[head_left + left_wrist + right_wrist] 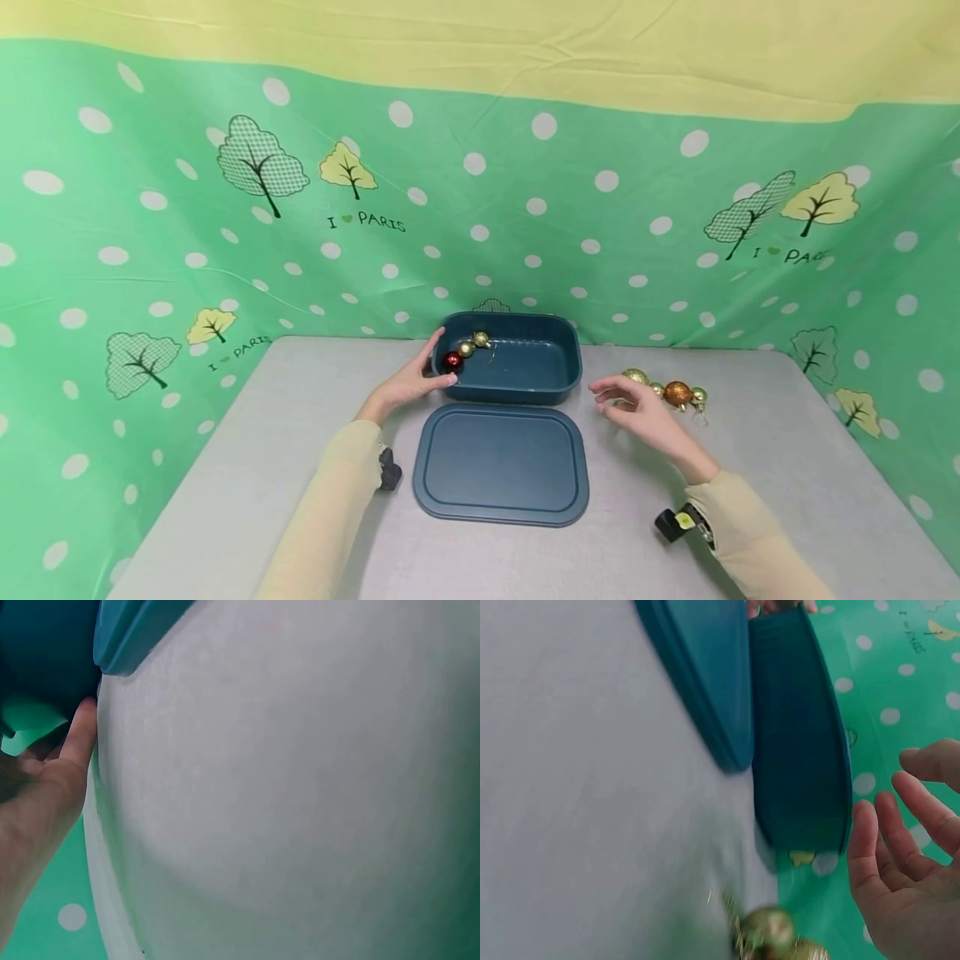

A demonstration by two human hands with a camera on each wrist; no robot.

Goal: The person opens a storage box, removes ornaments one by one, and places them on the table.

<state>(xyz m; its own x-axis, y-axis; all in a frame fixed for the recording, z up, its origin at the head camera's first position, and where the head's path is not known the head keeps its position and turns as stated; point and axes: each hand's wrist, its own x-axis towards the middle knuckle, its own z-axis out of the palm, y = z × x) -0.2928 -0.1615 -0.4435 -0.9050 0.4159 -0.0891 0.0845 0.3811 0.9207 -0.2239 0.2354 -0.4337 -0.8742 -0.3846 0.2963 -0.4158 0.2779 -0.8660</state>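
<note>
A dark blue lidless box [536, 360] stands near the back edge of the table. My left hand [407, 384] holds it by the left end, thumb at the front corner and fingers along the side. Inside, at that end, lie a red bauble [452, 362] and two small gold baubles [466, 349]. Past the box's right end my right hand [643, 414] is raised, its fingers loosely bent with nothing between them. Beside that hand, on the table, are a glittery gold bauble [635, 376], a copper bauble [678, 393] and small gold ones [699, 395], partly hidden by the hand.
The flat blue lid [501, 463] lies on the grey table [247, 492] just in front of the box. A green dotted cloth [480, 233] with printed trees hangs close behind the box and down both sides.
</note>
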